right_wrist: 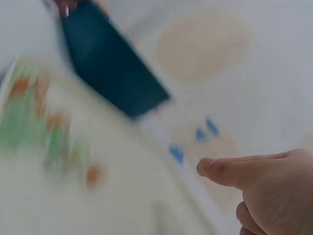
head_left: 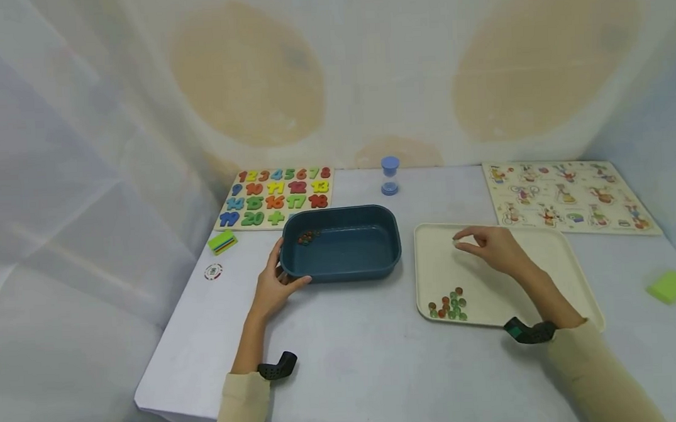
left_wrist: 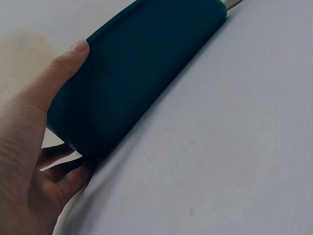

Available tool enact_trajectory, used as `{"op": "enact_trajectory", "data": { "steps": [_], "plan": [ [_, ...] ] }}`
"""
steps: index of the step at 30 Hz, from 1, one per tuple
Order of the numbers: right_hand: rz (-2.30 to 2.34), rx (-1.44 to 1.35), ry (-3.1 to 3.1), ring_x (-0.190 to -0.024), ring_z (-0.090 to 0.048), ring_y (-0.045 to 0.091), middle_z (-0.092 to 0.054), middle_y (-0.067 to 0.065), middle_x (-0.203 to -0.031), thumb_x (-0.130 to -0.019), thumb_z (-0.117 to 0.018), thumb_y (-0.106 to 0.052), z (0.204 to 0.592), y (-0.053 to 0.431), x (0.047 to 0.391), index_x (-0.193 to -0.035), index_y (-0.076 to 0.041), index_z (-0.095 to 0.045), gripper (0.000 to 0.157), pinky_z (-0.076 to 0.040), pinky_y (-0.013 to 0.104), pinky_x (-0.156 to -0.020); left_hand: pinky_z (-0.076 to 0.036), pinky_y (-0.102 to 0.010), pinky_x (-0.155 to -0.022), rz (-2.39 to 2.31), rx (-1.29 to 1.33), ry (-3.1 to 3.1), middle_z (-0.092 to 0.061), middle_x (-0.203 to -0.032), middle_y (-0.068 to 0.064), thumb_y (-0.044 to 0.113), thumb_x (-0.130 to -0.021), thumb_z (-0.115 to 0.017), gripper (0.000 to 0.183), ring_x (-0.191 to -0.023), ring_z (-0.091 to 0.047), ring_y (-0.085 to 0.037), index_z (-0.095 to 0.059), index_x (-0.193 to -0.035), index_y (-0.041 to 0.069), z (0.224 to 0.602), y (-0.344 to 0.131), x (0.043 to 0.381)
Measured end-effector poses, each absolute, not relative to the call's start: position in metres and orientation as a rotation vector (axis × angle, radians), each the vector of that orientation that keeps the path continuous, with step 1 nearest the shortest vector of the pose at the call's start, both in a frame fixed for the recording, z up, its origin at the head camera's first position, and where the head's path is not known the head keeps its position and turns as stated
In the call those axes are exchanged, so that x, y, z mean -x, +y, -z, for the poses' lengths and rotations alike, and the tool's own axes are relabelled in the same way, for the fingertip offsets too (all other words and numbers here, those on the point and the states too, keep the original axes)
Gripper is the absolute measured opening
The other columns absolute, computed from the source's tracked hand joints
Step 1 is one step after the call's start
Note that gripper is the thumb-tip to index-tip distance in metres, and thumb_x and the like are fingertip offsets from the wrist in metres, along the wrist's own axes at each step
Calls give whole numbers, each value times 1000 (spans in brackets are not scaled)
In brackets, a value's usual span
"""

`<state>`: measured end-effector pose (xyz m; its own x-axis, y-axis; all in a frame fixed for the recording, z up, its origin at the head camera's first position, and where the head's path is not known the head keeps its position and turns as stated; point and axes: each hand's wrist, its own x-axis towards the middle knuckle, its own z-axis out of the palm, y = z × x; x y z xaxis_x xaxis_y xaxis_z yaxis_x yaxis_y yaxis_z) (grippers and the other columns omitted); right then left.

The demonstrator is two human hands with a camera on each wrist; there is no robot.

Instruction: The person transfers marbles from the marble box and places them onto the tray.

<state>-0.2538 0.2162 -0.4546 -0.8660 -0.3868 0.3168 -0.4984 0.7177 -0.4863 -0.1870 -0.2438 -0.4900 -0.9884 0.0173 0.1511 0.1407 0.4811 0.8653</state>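
Pinched in our right hand point(head_left: 494, 247), centre-right — a tiny greenish bead point(head_left: 455, 241); our left hand point(head_left: 271, 290) grips a rectangular teal tub point(head_left: 351, 251) mid-frame.

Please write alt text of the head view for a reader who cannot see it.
A person's right grip pinches a small piece above a cream tray, while the left grip holds a dark teal tub's left end. Green and reddish pieces lie at the tray's near-left corner, more inside the tub. A number board, blue hourglass and picture board are behind.
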Motion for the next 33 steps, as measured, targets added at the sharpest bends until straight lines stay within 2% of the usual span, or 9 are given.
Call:
{"op": "enact_trajectory", "data": {
  "steps": [5,11,15,20,23,28,33],
  "plan": [
    [-819,-617,-2901,-45,-22,7,-32,-5,-51,-83,-64,-26,475,250,244,-99,-11,-68,21,-23,23,-40,-45,-42,-90,1536,120,-2605,-28,-144,-4,40,-69,-75,97,-121,-43,-35,-12,-142,37,490,-246,187],
    [-854,-650,-2844,-44,-22,5,-31,-7,-50,-82,-65,-30,473,239,246,-105,-11,-67,30,-24,22,-40,-45,-39,-91,1541,103,-2623,-26,-145,-4,40,-69,-75,97,-121,-43,-33,-11,-142,38,487,-246,185],
    [-962,-754,-2736,-45,-24,7,-32,-6,-50,-81,-66,-32,447,195,258,-107,-12,-66,33,-25,23,-40,-44,-42,-91,1567,101,-2621,-27,-144,-10,33,-71,-75,97,-121,-42,-36,-11,-144,30,473,-243,178],
    [-1137,-959,-2610,-44,-22,9,-29,-5,-48,-81,-65,-31,419,111,283,-105,-13,-67,29,-23,24,-42,-43,-47,-91,1570,135,-2609,-26,-144,-17,24,-74,-74,94,-119,-41,-42,-13,-145,18,456,-236,170],
    [-1182,-1083,-2578,-44,-22,10,-28,-4,-48,-81,-65,-28,412,60,301,-104,-13,-67,27,-23,24,-43,-42,-47,-91,1588,124,-2608,-25,-144,-16,22,-74,-74,94,-120,-41,-41,-13,-145,19,458,-236,172],
    [-1149,-1188,-2690,-43,-24,12,-29,-3,-47,-83,-64,-25,417,-6,320,-111,-13,-65,30,-24,23,-44,-44,-42,-91,1568,124,-2616,-27,-145,-10,32,-73,-74,95,-121,-42,-37,-11,-144,32,480,-244,183],
    [-1002,-1136,-2861,-42,-32,10,-37,-2,-48,-84,-64,-27,439,-41,329,-121,-18,-58,38,-27,21,-42,-44,-43,-91,1573,143,-2602,-28,-144,-11,34,-72,-74,95,-121,-42,-38,-13,-144,30,478,-241,184]
  ]
}}
